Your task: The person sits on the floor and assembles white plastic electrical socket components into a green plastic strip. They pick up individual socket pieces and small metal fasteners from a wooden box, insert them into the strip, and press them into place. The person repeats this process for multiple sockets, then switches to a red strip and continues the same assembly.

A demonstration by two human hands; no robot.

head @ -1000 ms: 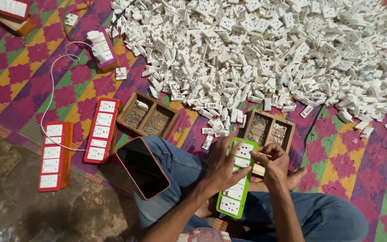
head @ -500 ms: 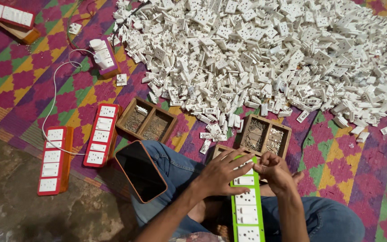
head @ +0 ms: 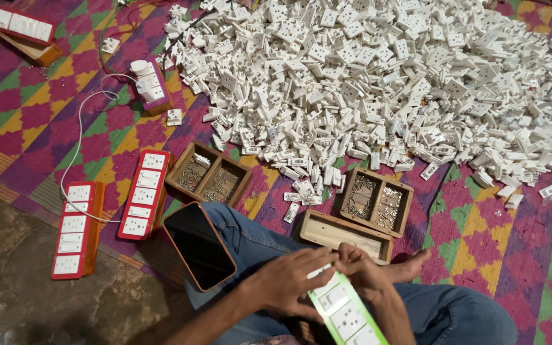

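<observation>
A green-edged power strip (head: 346, 314) with white sockets lies tilted across the lap, its upper end under both hands.

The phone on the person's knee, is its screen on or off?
Off, as far as the view shows. The phone lies face up on the person's jeans-clad leg, and its screen is uniformly black, with only a faint reflection.
</observation>
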